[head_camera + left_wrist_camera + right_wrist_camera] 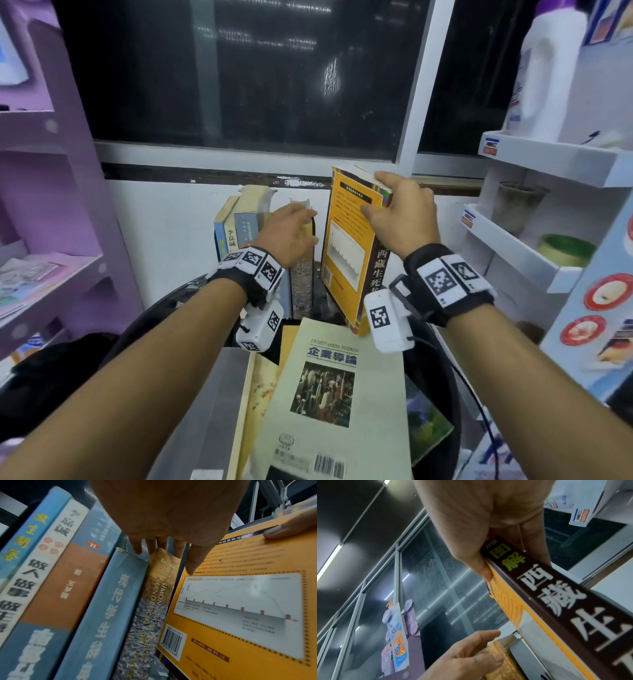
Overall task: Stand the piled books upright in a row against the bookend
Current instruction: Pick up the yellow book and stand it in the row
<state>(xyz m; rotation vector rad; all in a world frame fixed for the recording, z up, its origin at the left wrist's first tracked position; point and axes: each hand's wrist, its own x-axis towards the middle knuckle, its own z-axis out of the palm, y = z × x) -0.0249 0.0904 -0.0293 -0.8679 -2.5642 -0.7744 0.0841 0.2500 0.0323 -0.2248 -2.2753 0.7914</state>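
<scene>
Several books stand upright in a row (246, 226) against the white wall, spines toward me. My left hand (301, 226) rests with straight fingers on top of the row's right-hand books (154, 582). My right hand (376, 195) grips the top corner of an orange book with a dark spine (349, 253), thumb on its back cover. That book (240, 601) is tilted, its lower edge near the pile, just right of the row. A pale green book (335, 394) tops the pile lying flat in front. I cannot make out the bookend.
A purple shelf unit (51, 205) stands at the left. White shelves (548, 161) at the right carry a detergent bottle (544, 75) and a green bowl (565, 250). A dark window (239, 75) is behind the row. The books sit on a black round surface (154, 318).
</scene>
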